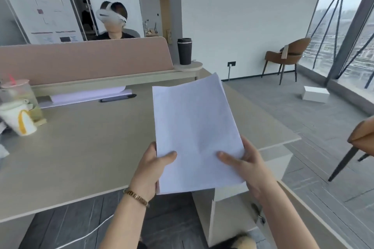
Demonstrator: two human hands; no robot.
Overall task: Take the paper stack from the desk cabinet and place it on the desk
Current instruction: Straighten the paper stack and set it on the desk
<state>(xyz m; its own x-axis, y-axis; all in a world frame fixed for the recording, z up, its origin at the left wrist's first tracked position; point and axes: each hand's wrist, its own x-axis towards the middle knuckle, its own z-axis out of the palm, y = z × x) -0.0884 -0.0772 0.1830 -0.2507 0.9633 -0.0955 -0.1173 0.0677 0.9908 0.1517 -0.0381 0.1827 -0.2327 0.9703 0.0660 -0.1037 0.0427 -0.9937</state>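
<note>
1. The paper stack (pixel 194 133) is held in the air over the desk's (pixel 81 147) right end, its far corner tilted toward 1 o'clock.
2. The left hand (pixel 150 170) pinches its near-left edge, thumb on top.
3. The right hand (pixel 245 164) pinches its near-right corner, thumb on top.
4. The cabinet (pixel 238 208) stands below at 5 o'clock.

Paper stack (pixel 195 133) in both hands (perhaps above desk (pixel 81 147))

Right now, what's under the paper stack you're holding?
The paper stack is held up by the left hand and right hand. Its far part overlaps the desk; its near edge hangs past the desk's front. The desk surface directly beneath is covered.
</note>
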